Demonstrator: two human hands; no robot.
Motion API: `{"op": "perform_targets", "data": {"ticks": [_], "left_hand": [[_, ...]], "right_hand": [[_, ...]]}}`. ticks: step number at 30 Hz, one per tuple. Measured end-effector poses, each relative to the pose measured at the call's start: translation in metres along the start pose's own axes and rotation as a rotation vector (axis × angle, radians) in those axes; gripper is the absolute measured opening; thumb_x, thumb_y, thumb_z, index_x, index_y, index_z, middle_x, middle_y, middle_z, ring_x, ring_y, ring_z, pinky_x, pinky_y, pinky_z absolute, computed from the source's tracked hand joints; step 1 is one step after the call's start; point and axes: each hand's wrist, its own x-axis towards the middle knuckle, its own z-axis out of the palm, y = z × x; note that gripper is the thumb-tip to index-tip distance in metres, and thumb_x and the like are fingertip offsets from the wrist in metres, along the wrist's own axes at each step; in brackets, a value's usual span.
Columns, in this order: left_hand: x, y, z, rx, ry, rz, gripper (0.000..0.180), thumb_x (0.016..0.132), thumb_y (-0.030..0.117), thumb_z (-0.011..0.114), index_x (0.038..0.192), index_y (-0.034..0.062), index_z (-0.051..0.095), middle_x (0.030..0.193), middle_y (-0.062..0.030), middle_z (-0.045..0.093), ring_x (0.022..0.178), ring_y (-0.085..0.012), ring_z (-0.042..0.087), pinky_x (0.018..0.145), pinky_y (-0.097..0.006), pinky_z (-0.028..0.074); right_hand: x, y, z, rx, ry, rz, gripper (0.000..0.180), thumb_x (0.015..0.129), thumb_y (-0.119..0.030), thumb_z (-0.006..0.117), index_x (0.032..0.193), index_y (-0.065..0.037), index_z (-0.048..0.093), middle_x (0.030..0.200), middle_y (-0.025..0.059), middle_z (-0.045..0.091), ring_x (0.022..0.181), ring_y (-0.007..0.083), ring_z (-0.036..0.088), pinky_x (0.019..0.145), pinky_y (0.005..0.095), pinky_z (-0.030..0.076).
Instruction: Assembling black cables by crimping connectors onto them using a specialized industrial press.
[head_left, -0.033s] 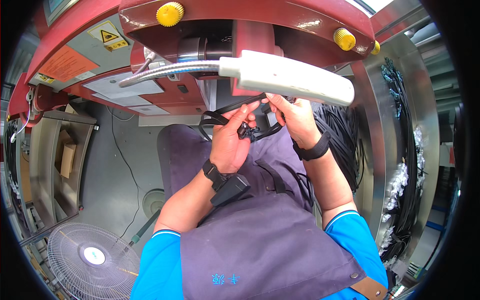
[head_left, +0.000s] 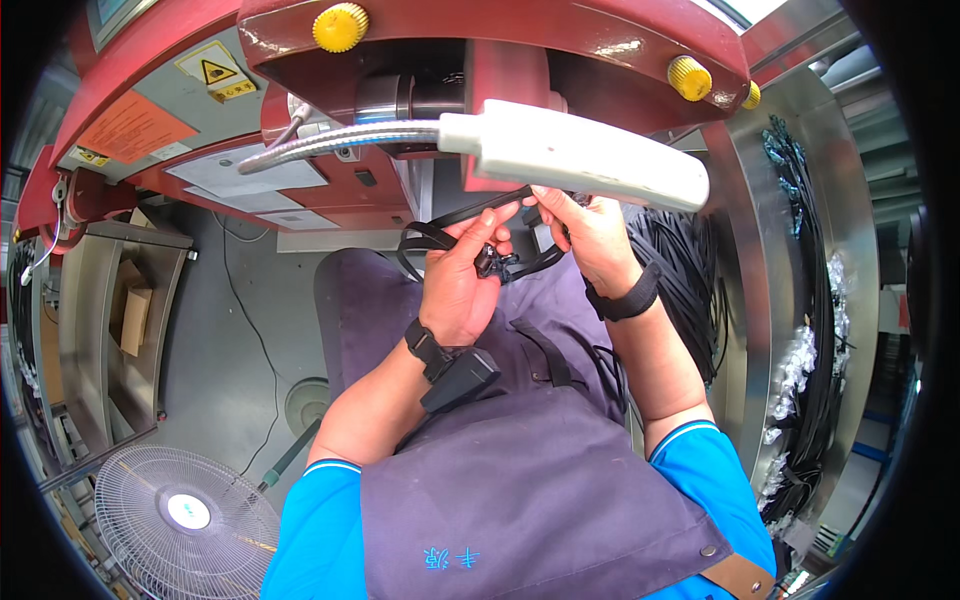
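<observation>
Under the lower edge of a long white housing (head_left: pixel 600 160), the left hand (head_left: pixel 465 285) and right hand (head_left: pixel 605 250) held a black strap (head_left: pixel 460 214) above the purple apron (head_left: pixel 480 440), the fingers of both pinching it. The right hand sat tight between housing and hanging black cords (head_left: pixel 685 280); grey floor (head_left: pixel 250 300) stretched widely leftward.

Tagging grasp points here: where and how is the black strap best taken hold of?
Probably the straight upper stretch of the black strap, pinched between thumb and fingers from the right, as the right hand does: it is narrow there, while left of the left hand it bends into a loop.
</observation>
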Motion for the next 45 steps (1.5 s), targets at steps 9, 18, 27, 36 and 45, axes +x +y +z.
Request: {"op": "perform_targets", "data": {"ticks": [9, 18, 27, 36, 45], "left_hand": [[0.005, 0.001, 0.009, -0.016, 0.006, -0.005, 0.019, 0.089, 0.014, 0.062, 0.101, -0.001, 0.066, 0.101, -0.0089, 0.067, 0.077, -0.0101, 0.053, 0.073, -0.026, 0.045], [0.011, -0.004, 0.004, -0.15, 0.029, -0.224, 0.027, 0.093, 0.02, 0.058, 0.108, -0.0026, 0.059, 0.094, -0.0085, 0.066, 0.076, -0.012, 0.053, 0.068, -0.026, 0.044], [0.014, -0.008, -0.019, -0.103, -0.02, -0.282, 0.018, 0.092, 0.011, 0.056, 0.107, -0.0004, 0.057, 0.083, -0.005, 0.059, 0.077, -0.0129, 0.056, 0.07, -0.026, 0.046], [0.007, -0.005, -0.009, -0.037, 0.009, -0.104, 0.018, 0.089, 0.009, 0.062, 0.105, 0.0015, 0.059, 0.089, -0.0072, 0.063, 0.082, -0.013, 0.058, 0.068, -0.028, 0.047], [0.004, 0.002, 0.004, -0.07, -0.021, -0.056, 0.016, 0.089, 0.009, 0.061, 0.102, -0.0005, 0.061, 0.099, -0.011, 0.066, 0.08, -0.011, 0.054, 0.067, -0.026, 0.045]], "right_hand": [[0.003, -0.007, -0.006, -0.022, -0.044, -0.004, 0.017, 0.09, -0.013, 0.061, 0.102, -0.001, 0.06, 0.076, 0.0067, 0.06, 0.051, 0.0049, 0.047, 0.038, 0.0171, 0.032], [-0.002, -0.017, -0.012, -0.537, -0.114, -0.401, 0.014, 0.082, -0.005, 0.067, 0.095, -0.002, 0.067, 0.081, 0.0031, 0.067, 0.08, 0.0143, 0.063, 0.069, 0.0283, 0.05], [-0.022, -0.015, -0.008, -0.834, -0.279, -0.512, 0.025, 0.073, -0.004, 0.072, 0.097, -0.003, 0.063, 0.085, 0.0102, 0.063, 0.08, 0.028, 0.063, 0.072, 0.0322, 0.05], [-0.018, -0.009, -0.012, -0.633, -0.068, -0.299, 0.016, 0.083, -0.004, 0.065, 0.097, 0.002, 0.061, 0.083, 0.0093, 0.066, 0.077, 0.0117, 0.062, 0.068, 0.0255, 0.048], [-0.008, -0.011, 0.002, -0.205, -0.051, -0.282, 0.016, 0.088, -0.008, 0.063, 0.1, 0.001, 0.063, 0.083, 0.002, 0.065, 0.071, 0.0086, 0.058, 0.065, 0.0234, 0.047]]}}
